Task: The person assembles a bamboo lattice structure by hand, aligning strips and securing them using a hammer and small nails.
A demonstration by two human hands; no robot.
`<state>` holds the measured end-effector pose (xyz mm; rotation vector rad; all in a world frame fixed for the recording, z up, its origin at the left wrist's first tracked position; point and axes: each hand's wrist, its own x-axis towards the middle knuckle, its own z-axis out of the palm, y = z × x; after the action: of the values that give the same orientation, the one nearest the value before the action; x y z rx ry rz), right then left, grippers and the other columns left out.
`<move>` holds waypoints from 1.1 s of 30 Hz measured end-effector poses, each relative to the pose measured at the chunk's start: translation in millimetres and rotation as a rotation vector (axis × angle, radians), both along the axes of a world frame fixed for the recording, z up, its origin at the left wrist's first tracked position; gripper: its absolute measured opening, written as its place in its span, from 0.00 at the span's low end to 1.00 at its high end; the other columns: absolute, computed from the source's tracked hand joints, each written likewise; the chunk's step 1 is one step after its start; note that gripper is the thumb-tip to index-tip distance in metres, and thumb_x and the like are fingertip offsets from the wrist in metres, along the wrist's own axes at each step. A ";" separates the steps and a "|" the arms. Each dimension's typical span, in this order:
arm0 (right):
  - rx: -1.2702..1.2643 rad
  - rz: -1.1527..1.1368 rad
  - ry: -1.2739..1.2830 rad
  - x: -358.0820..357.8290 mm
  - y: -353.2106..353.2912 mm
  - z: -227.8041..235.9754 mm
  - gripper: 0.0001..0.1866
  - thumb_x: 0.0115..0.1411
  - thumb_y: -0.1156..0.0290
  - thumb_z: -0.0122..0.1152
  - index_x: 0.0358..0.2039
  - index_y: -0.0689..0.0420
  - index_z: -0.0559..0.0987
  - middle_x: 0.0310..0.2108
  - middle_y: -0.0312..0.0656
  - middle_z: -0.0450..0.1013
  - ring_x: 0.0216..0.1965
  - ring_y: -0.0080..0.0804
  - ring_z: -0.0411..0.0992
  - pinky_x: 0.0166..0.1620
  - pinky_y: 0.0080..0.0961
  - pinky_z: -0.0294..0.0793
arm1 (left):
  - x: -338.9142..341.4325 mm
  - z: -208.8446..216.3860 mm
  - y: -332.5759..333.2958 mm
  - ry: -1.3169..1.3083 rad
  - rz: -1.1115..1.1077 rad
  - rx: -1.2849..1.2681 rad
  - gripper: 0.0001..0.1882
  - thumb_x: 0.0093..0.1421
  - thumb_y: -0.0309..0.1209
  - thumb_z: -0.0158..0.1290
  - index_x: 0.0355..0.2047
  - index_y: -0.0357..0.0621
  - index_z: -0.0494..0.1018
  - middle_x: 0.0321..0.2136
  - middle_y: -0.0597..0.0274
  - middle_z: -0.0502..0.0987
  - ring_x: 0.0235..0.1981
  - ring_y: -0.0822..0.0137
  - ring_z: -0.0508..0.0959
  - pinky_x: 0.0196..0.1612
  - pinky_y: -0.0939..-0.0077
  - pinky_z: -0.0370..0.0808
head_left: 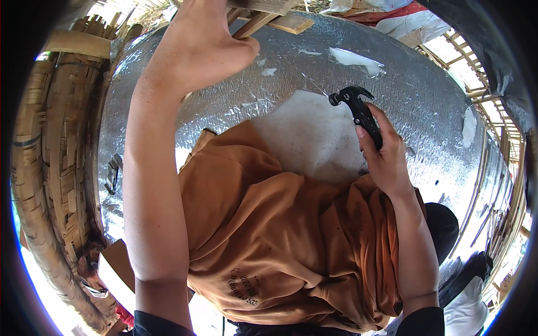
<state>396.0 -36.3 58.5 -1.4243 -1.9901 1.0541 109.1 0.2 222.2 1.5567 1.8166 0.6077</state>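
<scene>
My right hand (386, 159) is closed around the handle of a small black claw hammer (356, 106), its head raised toward the far side above a silvery foil-faced mat (403, 73). My left arm stretches far forward, and my left hand (210, 53) is at the top edge with its thumb visible. Its other fingers are hidden or cut off by the frame, so I cannot make out what they grip. Beside that hand are several thin wooden pieces (291, 23). Brown cloth (263, 224) with small dark print covers my lap.
A bare whitish patch (314, 126) shows through the foil in front of me. A woven bamboo wall (67, 140) runs along the left, with a small dark metal object (114, 173) near it. Bamboo slats (499, 134) and dark sheeting (487, 45) border the right.
</scene>
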 end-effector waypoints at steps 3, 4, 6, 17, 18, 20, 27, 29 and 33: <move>-0.045 0.005 -0.018 -1.4 -0.1 3.4 0.20 0.68 0.70 0.59 0.59 0.57 0.71 0.35 0.54 0.79 0.36 0.52 0.81 0.39 0.38 0.77 | 4.0 -21.1 -11.6 0.125 0.026 0.072 0.33 0.45 0.16 0.56 0.52 0.43 0.59 0.47 0.43 0.74 0.45 0.53 0.78 0.51 0.57 0.79; -0.022 0.002 -0.033 0.4 -0.6 1.8 0.20 0.68 0.70 0.59 0.59 0.57 0.71 0.35 0.53 0.79 0.35 0.51 0.82 0.39 0.37 0.77 | -0.9 -33.5 -12.7 0.262 -0.015 0.223 0.32 0.44 0.16 0.55 0.52 0.43 0.60 0.48 0.43 0.74 0.45 0.53 0.78 0.51 0.57 0.79; 0.001 0.001 -0.043 0.5 -0.5 2.1 0.21 0.68 0.70 0.59 0.59 0.57 0.71 0.34 0.53 0.79 0.35 0.51 0.82 0.38 0.37 0.77 | 2.3 -33.6 -17.9 0.404 -0.059 0.380 0.32 0.43 0.15 0.54 0.50 0.42 0.61 0.49 0.43 0.73 0.45 0.54 0.78 0.52 0.57 0.80; -0.003 0.036 -0.002 -3.8 -3.7 1.6 0.23 0.66 0.69 0.60 0.60 0.60 0.70 0.37 0.56 0.80 0.40 0.53 0.81 0.43 0.37 0.78 | -64.1 -41.6 -4.4 -0.429 -0.395 0.486 0.28 0.45 0.15 0.50 0.49 0.42 0.62 0.51 0.42 0.72 0.60 0.54 0.73 0.59 0.52 0.76; 0.004 0.035 0.003 -4.3 -4.3 2.0 0.23 0.66 0.69 0.60 0.60 0.60 0.70 0.37 0.56 0.80 0.40 0.53 0.81 0.43 0.37 0.78 | -68.5 -39.4 -7.5 -0.291 -0.296 0.445 0.30 0.49 0.19 0.53 0.55 0.37 0.62 0.54 0.45 0.73 0.61 0.58 0.72 0.58 0.61 0.72; -0.052 0.036 -0.006 -4.6 -5.4 2.4 0.23 0.66 0.69 0.61 0.59 0.60 0.70 0.38 0.56 0.80 0.42 0.53 0.81 0.44 0.38 0.78 | -60.1 -37.3 -13.3 -0.254 -0.167 0.508 0.33 0.45 0.10 0.45 0.56 0.29 0.63 0.48 0.50 0.77 0.53 0.69 0.75 0.47 0.81 0.70; 0.015 0.048 -0.009 -2.2 -5.6 -11.7 0.24 0.65 0.67 0.62 0.59 0.60 0.70 0.37 0.54 0.80 0.42 0.51 0.81 0.44 0.37 0.77 | -52.6 -34.0 -17.7 -0.316 -0.098 0.414 0.32 0.47 0.10 0.47 0.56 0.33 0.63 0.50 0.53 0.76 0.54 0.70 0.73 0.52 0.79 0.70; 0.020 0.050 -0.012 -1.8 -5.3 -12.0 0.24 0.65 0.66 0.62 0.59 0.60 0.70 0.36 0.53 0.80 0.41 0.51 0.82 0.44 0.36 0.77 | -49.3 -38.0 -17.3 -0.281 -0.104 0.456 0.31 0.47 0.10 0.47 0.55 0.34 0.63 0.50 0.55 0.74 0.54 0.71 0.72 0.54 0.79 0.70; -0.121 0.015 -0.018 -4.6 -2.6 -7.3 0.24 0.65 0.66 0.62 0.59 0.60 0.70 0.36 0.53 0.80 0.41 0.51 0.81 0.44 0.36 0.77 | -50.6 -36.5 -18.6 -0.144 -0.146 0.514 0.30 0.46 0.10 0.46 0.54 0.34 0.64 0.50 0.60 0.69 0.55 0.73 0.72 0.58 0.77 0.68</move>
<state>391.4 -39.0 51.2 -1.4876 -1.9822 1.1898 58.5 -18.5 185.7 1.8952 1.4918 1.1495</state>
